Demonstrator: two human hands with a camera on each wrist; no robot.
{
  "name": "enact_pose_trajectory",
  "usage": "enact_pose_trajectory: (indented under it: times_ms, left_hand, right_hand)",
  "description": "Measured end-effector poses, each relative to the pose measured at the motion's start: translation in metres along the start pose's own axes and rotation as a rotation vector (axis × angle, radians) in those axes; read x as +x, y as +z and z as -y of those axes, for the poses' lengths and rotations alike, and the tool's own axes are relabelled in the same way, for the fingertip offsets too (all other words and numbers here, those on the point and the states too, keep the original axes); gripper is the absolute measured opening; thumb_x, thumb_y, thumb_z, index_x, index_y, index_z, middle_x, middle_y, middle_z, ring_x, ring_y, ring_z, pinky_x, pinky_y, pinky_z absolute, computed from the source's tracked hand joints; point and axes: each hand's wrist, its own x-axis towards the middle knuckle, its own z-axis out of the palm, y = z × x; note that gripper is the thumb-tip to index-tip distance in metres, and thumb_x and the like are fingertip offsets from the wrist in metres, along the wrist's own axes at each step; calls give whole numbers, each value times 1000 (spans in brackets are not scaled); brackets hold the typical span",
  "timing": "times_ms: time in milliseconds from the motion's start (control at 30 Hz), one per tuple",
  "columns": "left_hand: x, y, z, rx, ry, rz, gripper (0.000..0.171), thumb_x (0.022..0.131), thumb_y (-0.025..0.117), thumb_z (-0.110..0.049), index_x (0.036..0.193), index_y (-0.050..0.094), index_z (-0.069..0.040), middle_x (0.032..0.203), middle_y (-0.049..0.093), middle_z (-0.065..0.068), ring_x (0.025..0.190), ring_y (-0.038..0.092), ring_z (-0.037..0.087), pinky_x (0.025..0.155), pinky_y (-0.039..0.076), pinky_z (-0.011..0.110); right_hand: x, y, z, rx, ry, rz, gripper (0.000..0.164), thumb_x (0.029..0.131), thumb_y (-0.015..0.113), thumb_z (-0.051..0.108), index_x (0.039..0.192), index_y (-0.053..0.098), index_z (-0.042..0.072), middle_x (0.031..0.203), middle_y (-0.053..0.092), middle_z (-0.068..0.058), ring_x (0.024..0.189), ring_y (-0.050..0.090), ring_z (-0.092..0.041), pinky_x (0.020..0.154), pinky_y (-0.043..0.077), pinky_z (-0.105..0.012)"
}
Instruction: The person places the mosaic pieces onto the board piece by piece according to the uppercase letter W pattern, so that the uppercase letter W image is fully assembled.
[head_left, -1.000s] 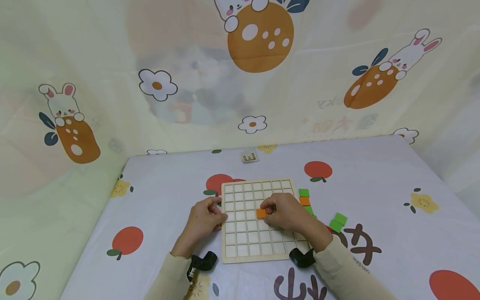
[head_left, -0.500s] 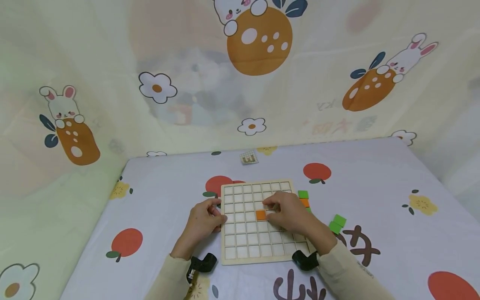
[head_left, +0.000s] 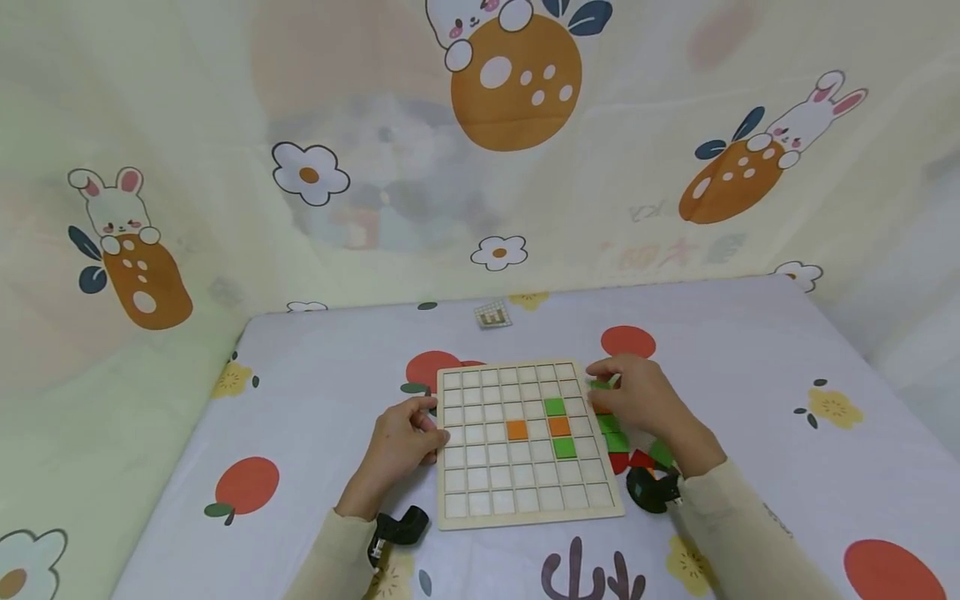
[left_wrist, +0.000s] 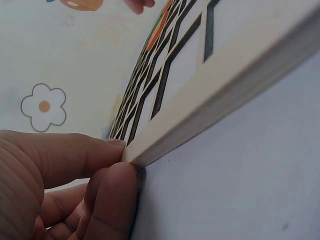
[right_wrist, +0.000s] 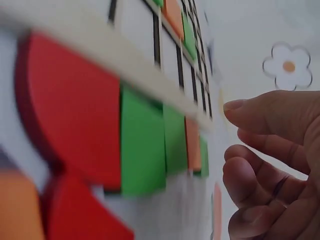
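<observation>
A square wooden grid board (head_left: 525, 522) lies on the table. On its cells are one orange tile (head_left: 517, 430) near the middle and, to the right, an orange tile (head_left: 559, 426) between two green tiles (head_left: 555, 407). My left hand (head_left: 397, 437) pinches the board's left edge between thumb and finger, seen close in the left wrist view. Past the right edge, my right hand (head_left: 641, 400) hovers over loose tiles, its thumb and fingers apart and nothing between them. In the right wrist view green tiles (right_wrist: 142, 145) and a rounded red piece (right_wrist: 75, 115) sit along that edge.
A small gridded card (head_left: 492, 314) lies beyond the board near the back of the table. More loose red, green and orange pieces lie partly hidden under the right hand and wrist. A printed curtain (head_left: 420, 275) hangs behind the table.
My right hand has let go of the orange tile at the middle of the board and moved right, to the loose tiles. The left hand stays at the board's left edge.
</observation>
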Motion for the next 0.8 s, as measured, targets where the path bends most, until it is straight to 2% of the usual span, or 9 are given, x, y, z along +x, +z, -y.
enact_pose_trajectory:
  times_ms: [100, 333, 433, 633, 800]
  left_hand:
    - [-1, -1, 0, 3, -2, 0, 55, 87, 78, -2, 139, 61, 3, 83, 63, 7, 58, 59, 13, 54, 54, 25]
    - [-2, -2, 1, 3, -4, 1, 55, 88, 78, -2, 139, 61, 3, 83, 63, 7, 56, 59, 13, 53, 52, 24]
    - [-2, -2, 1, -3, 3, 5, 55, 87, 78, -2, 139, 61, 4, 82, 63, 7, 56, 59, 13, 53, 52, 24]
    - [-1, -1, -1, -8, 12, 5, 54, 87, 78, -1, 138, 61, 4, 82, 63, 7, 55, 59, 13, 52, 51, 24]
    - [-1, -1, -1, -5, 10, 2, 54, 88, 78, -2, 139, 61, 3, 82, 63, 7, 54, 59, 13, 52, 51, 24]
  right_hand:
    - [4, -3, -8, -29, 48, -6, 35, 92, 73, 14, 123, 74, -2, 109, 71, -15, 95, 63, -28, 80, 52, -40]
    - [7, -3, -16, -62, 133, 46, 39, 90, 75, 21, 120, 73, -4, 96, 66, -10, 94, 56, -27, 77, 47, -37]
    - [5, -3, -15, -71, 164, 47, 38, 89, 76, 23, 116, 74, -4, 99, 66, -13, 96, 56, -29, 77, 48, -39]
    - [4, -3, -9, -61, 208, 46, 35, 88, 78, 24, 110, 76, -2, 119, 70, -22, 108, 59, -37, 86, 53, -50]
    - [6, -1, -8, -52, 217, 37, 34, 88, 77, 23, 111, 75, -2, 107, 70, -16, 100, 59, -31, 81, 51, -43]
